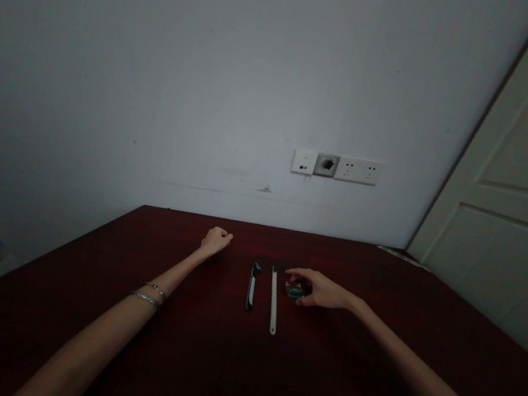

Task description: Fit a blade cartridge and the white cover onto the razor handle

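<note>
My left hand (pixel 216 242) rests on the dark red table, left of the laid-out items. Its fingers are curled in, and nothing shows in them. On the right, my right hand (pixel 324 290) has thumb and forefinger apart, curved around a small clear-and-green item (pixel 295 290), perhaps a small packet or case. The thumb is close to its lower edge; whether it touches is hard to tell. Left of that item lies a toothbrush-like white stick (pixel 273 303) with a dark tip and a hole at its near end. Further left is a razor (pixel 252 288) with a green head and a white-and-black handle.
The table (pixel 202 360) meets a pale wall (pixel 240 90) at the back. Wall sockets (pixel 337 167) sit above it. A white panelled door (pixel 513 207) stands at the right, and a thin flat strip (pixel 403 257) lies by the table's far right corner.
</note>
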